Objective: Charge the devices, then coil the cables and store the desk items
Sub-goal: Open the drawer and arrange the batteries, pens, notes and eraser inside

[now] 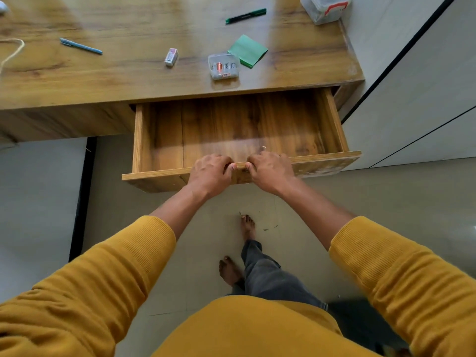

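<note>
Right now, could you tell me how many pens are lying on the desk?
2: a blue pen lies on the desktop's left part, and a green pen lies farther back towards the right. None shows in the open drawer.

The wooden drawer (231, 130) stands pulled out from under the table (128, 73), its inside bare. On the table lie a blue pen (80, 46) at the left, a small white eraser (171, 56), a clear box of batteries (223, 66) touching a green paper pad (247, 50), and a green marker (245, 15) farther back.
</note>
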{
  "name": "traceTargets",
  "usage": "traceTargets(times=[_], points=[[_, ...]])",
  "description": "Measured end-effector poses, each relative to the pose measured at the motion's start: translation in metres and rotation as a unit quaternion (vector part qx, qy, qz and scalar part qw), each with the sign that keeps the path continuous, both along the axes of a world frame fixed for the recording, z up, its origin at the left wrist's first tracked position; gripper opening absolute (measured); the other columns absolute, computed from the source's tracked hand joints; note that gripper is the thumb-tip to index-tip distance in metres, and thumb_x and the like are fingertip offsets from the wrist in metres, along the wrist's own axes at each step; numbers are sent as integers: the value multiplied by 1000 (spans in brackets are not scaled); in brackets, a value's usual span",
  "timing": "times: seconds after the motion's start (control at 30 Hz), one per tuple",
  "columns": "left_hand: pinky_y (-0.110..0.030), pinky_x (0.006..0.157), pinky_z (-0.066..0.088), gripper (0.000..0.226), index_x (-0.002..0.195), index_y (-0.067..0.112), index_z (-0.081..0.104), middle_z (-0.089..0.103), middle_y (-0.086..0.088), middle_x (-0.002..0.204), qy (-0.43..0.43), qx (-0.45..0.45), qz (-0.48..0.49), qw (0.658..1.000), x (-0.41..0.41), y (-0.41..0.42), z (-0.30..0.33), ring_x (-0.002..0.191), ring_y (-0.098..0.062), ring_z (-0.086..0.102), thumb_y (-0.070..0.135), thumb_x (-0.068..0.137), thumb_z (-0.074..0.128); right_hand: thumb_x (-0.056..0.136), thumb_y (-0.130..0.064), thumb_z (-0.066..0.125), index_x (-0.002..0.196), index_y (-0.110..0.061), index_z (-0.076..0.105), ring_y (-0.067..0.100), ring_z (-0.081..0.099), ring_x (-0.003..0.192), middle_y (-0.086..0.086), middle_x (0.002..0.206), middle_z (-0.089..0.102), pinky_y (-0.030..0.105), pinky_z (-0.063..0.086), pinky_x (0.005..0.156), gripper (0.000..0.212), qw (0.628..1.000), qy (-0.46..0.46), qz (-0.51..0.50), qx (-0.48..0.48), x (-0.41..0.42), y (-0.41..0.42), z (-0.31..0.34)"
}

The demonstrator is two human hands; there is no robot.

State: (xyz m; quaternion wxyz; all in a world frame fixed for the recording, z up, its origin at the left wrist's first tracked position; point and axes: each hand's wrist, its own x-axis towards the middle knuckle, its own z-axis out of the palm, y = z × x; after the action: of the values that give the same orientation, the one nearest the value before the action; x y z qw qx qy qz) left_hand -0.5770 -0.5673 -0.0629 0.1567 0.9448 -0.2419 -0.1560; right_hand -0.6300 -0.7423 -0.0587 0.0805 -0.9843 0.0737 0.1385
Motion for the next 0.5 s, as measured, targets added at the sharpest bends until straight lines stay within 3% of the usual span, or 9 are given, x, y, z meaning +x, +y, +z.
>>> traceTargets(times=[0.17,0.3,0.5], points=[[-45,96,52,33,125,22,68,67,-3,117,26,18,-30,999,-23,8,11,107,-24,60,43,109,48,110,-44,36,125,-21,61,29,58,117,11,120,63,47,46,93,37,1000,22,19,4,-27,5,7],[-42,94,52,32,123,22,67,68,-3,118,45,42,-51,997,-35,12,16,105,-21,59,45,107,51,108,-43,41,122,-21,63,26,59,103,8,112,63,46,53,88,34,996,73,35,41,-36,4,12],[-42,93,52,35,121,22,67,67,-3,115,98,96,-82,987,-45,12,24,106,-24,59,49,102,56,105,-42,51,113,-25,68,17,59,85,1,103,68,33,38,61,25,983,143,44,108,-40,1,24]])
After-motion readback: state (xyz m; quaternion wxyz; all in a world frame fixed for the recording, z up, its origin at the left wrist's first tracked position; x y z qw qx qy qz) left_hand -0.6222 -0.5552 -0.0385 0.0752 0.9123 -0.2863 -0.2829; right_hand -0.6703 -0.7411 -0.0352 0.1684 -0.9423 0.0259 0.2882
